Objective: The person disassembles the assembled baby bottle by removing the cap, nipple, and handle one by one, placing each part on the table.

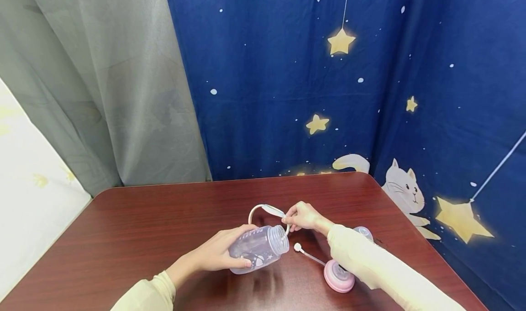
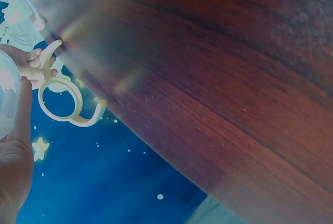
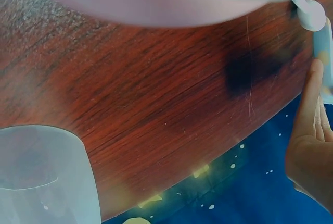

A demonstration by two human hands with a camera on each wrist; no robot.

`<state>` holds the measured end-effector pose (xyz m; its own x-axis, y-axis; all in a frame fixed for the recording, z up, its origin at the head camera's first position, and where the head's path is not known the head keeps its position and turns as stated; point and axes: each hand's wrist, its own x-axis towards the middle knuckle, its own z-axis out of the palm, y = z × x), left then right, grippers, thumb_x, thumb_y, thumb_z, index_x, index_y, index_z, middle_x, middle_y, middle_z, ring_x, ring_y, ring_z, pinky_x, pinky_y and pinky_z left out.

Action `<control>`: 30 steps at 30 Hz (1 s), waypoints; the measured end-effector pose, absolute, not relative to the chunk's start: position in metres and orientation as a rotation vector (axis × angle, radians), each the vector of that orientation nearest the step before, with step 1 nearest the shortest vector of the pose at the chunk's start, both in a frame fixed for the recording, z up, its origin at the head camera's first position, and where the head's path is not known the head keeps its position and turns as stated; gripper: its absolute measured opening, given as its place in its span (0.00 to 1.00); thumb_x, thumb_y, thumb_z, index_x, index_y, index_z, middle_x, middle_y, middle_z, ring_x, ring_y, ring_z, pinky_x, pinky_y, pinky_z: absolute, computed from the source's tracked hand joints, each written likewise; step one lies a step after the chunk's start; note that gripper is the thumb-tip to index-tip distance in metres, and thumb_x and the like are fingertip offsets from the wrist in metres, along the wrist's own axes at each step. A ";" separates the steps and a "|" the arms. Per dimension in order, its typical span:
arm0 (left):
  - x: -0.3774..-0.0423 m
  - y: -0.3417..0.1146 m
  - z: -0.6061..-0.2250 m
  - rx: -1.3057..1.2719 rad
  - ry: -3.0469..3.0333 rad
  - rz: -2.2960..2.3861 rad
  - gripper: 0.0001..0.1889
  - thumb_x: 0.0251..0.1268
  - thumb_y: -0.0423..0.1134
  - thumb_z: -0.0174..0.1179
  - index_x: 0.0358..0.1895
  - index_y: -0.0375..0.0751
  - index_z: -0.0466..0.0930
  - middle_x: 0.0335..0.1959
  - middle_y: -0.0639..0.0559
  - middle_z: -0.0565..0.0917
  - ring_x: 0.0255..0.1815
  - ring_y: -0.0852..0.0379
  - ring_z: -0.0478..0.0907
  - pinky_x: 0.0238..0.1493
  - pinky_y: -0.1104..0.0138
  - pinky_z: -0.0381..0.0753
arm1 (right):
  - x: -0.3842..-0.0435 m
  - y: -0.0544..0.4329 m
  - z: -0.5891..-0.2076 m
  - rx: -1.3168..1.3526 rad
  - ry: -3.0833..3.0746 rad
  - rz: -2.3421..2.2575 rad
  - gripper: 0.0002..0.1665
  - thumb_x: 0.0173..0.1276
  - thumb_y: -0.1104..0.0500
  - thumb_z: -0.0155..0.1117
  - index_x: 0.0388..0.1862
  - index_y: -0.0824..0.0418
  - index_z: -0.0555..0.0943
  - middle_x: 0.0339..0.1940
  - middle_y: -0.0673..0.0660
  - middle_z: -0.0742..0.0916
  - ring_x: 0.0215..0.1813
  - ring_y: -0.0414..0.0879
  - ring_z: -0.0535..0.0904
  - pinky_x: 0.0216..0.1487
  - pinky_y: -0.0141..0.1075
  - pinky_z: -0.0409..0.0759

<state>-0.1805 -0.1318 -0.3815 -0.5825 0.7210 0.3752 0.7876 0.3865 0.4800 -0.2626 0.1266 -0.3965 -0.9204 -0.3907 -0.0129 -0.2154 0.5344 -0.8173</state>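
My left hand point(image 1: 218, 252) grips a clear baby bottle point(image 1: 256, 247), its fingers and thumb round the body. The bottle lies tilted on its side, with its uncapped threaded mouth facing right. Just beyond the mouth, my right hand point(image 1: 304, 216) pinches one side of a whitish bottle handle point(image 1: 273, 210). In the left wrist view, the handle point(image 2: 77, 96) shows as a ring with two curved arms, apart from the bottle. A pink bottle collar point(image 1: 339, 279) with a teat sits on the table below my right forearm. From it a straw point(image 1: 314, 257) with a white ball end points left.
A clear dome cap point(image 1: 363, 232) stands partly behind my right sleeve, and shows large in the right wrist view as a clear cover point(image 3: 47, 177). The dark red table point(image 1: 172, 215) ends at a blue starry curtain point(image 1: 267, 96) and a grey curtain point(image 1: 144, 96).
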 end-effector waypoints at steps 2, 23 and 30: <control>-0.181 -0.132 -0.382 -1.380 -2.524 -0.960 0.35 0.47 0.49 0.65 0.60 0.53 0.60 0.46 0.59 0.75 0.40 0.64 0.73 0.39 0.66 0.72 | -0.262 0.126 -0.397 -0.517 2.578 -1.331 0.07 0.55 0.63 0.64 0.27 0.69 0.80 0.16 0.58 0.81 0.21 0.48 0.80 0.24 0.34 0.76; -0.180 -0.133 -0.382 -1.373 -2.527 -0.946 0.35 0.46 0.49 0.65 0.60 0.54 0.60 0.46 0.60 0.74 0.40 0.64 0.72 0.39 0.67 0.72 | -0.258 0.122 -0.397 -0.451 2.631 -1.263 0.16 0.51 0.70 0.64 0.41 0.71 0.76 0.21 0.57 0.83 0.23 0.48 0.80 0.20 0.33 0.72; -0.181 -0.133 -0.383 -1.392 -2.513 -0.954 0.34 0.47 0.49 0.65 0.60 0.53 0.60 0.46 0.59 0.74 0.41 0.64 0.73 0.39 0.67 0.72 | -0.257 0.122 -0.397 -0.447 2.613 -1.281 0.21 0.50 0.70 0.64 0.45 0.72 0.73 0.22 0.58 0.83 0.23 0.48 0.80 0.21 0.36 0.74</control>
<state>-0.1806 -0.1327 -0.3829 -0.5721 0.7250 0.3836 0.7969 0.3806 0.4691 -0.2569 0.1220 -0.3969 -0.9347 -0.3527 -0.0434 -0.1817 0.5794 -0.7946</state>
